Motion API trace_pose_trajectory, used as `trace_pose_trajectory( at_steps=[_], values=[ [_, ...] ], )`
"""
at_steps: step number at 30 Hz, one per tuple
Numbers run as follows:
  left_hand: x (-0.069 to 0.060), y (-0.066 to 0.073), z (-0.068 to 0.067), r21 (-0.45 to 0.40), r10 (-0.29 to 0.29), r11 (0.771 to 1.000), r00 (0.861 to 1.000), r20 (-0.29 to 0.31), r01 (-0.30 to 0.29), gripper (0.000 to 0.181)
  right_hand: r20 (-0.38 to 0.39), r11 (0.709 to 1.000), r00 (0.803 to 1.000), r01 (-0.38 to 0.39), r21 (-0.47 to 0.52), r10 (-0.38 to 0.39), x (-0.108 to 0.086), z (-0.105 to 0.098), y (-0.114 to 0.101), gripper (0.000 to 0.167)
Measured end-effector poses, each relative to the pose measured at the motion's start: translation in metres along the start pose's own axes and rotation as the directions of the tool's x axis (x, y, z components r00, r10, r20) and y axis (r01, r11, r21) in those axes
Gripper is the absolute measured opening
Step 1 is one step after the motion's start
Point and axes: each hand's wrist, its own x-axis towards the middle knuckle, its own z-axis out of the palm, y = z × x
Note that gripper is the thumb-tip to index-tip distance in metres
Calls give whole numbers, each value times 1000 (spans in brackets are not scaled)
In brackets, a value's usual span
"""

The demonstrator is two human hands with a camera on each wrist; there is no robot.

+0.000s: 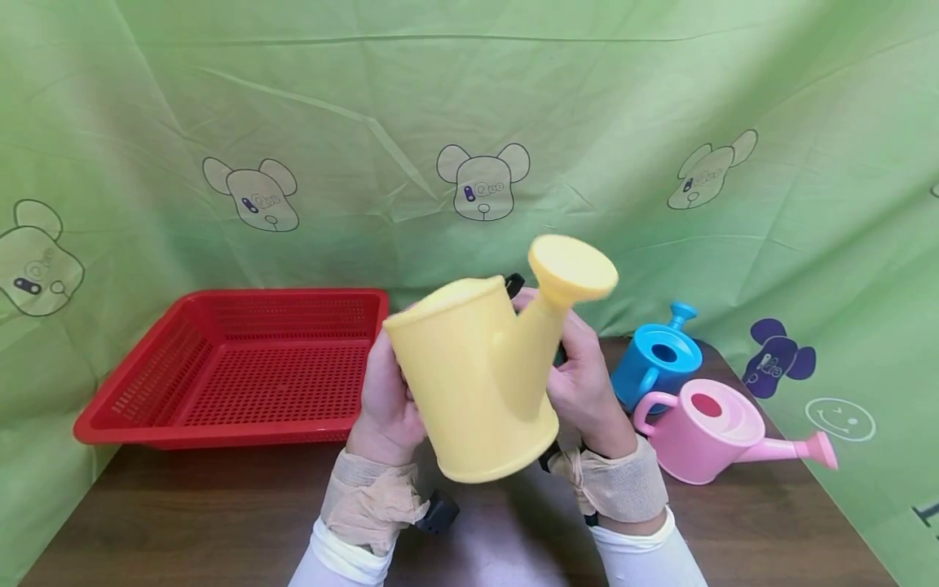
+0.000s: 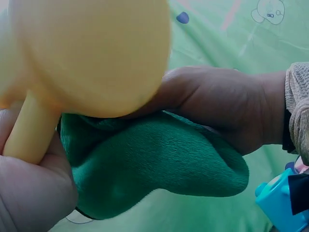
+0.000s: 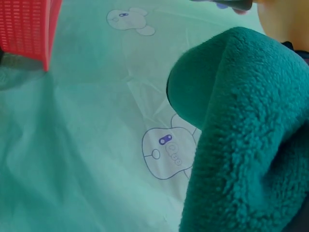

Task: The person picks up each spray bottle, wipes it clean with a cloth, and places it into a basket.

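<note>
A yellow watering can [image 1: 477,383] is held up above the table, tilted, its spout and round rose pointing up to the right. My left hand [image 1: 385,399] is at the can's left side; in the left wrist view its fingers curl round the can's handle [image 2: 31,128]. On the spout side, my right hand [image 1: 587,387] holds a green fluffy cloth [image 2: 154,164] against the can. The cloth hangs in folds and fills much of the right wrist view. The can and cloth hide most of the right fingers.
A red perforated plastic basket [image 1: 377,326] stands on the brown table [image 1: 220,514] at the left. To the right are a blue watering can [image 1: 638,367] and a pink watering can [image 1: 689,444]. Behind the table hangs a green printed curtain [image 1: 367,187].
</note>
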Motion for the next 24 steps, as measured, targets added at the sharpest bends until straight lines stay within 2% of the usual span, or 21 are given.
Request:
trace_pose_trajectory(
  at_steps=[3,7,10,12,16,19,22,24],
  values=[
    [0,0,1,-89,74,994,997,37,-71,44,46,1000,999,8,25,-9,0,0,0,39],
    [2,1,5,-192,169,970,981,90,-150,42,103,998,995,-2,55,-4,2,0,-2,38],
    [3,2,8,-243,211,953,971,114,-179,42,125,999,992,-32,37,27,1,0,-3,38],
    [4,2,8,-266,226,945,969,105,-191,40,137,998,989,-55,19,52,1,0,-4,38],
    [3,3,10,-284,266,929,962,66,-238,39,151,996,984,-92,-4,92,0,0,-6,38],
    [2,3,10,-278,293,920,956,14,-277,40,143,995,985,-99,-12,99,1,1,-7,39],
    [2,3,11,-249,296,919,952,-78,-306,45,104,996,990,-90,-27,93,1,3,-6,40],
    [1,3,12,-217,293,921,943,-159,-323,51,54,996,995,-79,-38,81,1,4,-5,41]
  ],
)
